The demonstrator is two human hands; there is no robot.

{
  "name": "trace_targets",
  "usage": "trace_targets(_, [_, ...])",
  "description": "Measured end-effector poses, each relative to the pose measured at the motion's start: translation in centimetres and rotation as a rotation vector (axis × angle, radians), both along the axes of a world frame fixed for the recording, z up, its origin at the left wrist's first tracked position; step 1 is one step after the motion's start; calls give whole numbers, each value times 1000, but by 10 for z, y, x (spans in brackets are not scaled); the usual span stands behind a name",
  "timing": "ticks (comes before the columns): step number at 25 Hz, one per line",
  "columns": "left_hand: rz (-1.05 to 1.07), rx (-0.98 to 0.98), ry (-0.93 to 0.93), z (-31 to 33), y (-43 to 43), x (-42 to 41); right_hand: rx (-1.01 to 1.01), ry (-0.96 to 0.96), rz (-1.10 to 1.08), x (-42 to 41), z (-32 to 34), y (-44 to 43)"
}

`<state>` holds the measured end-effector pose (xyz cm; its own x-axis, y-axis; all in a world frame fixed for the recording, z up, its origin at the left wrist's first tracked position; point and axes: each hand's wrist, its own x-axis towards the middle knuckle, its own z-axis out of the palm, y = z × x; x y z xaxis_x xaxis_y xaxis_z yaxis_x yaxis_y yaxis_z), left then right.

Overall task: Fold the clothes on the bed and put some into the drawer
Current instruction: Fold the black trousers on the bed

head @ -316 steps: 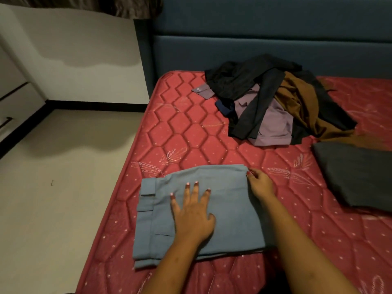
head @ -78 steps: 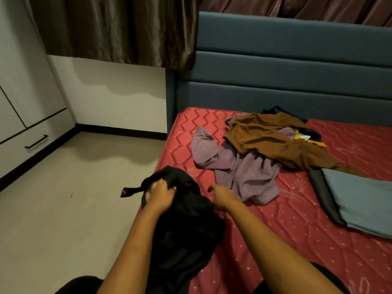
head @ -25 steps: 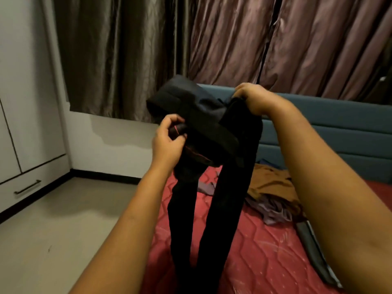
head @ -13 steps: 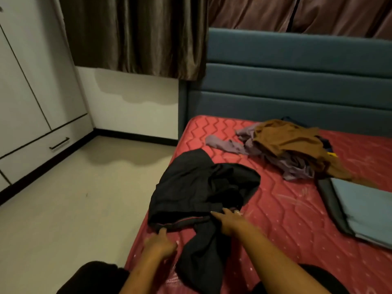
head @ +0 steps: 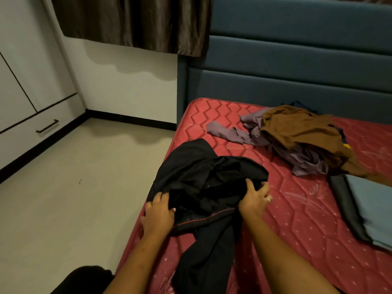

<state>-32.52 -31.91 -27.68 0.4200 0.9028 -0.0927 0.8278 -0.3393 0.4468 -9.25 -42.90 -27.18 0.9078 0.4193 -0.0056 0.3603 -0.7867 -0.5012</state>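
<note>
A crumpled black garment (head: 203, 179) lies near the left edge of the red quilted mattress (head: 297, 213), and both hands are on it. The left hand (head: 158, 215) grips the garment's left side at the mattress edge, fingers curled into the cloth with the thumb on top. The right hand (head: 253, 198) clutches a bunched fold on the garment's right side, fingers closed around the fabric, a ring showing on one finger. The two hands sit apart, with a rumpled heap of black cloth between them; a band with a thin reddish line along it runs across the garment just below the hands, and a long part of the garment trails down between the forearms toward the near edge of the bed. Beyond the right hand, farther up the mattress, a loose pile holds a brown garment (head: 301, 132) lying over a mauve one (head: 233, 132), whose sleeve stretches out to the left. To the right of the right hand, a folded grey-blue piece (head: 373, 204) rests on a folded dark piece (head: 343, 200). Well to the left of the left hand, across the pale floor (head: 70, 187), a white wardrobe has a drawer (head: 36, 128) with a black bar handle, shut. A blue padded headboard (head: 297, 66) stands behind the pile, with a dark curtain (head: 135, 22) above.
</note>
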Motion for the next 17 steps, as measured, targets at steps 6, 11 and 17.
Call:
trace_targets(6, [131,-77,-538,52,58,8,129,-218,148,19,59,-4])
trace_targets(11, [-43,192,-488,107,53,-7,-373,-510,502,-52,131,-69])
trace_targets(17, [-127,458,83,117,-5,-53,-398,564,1230,-210,103,-90])
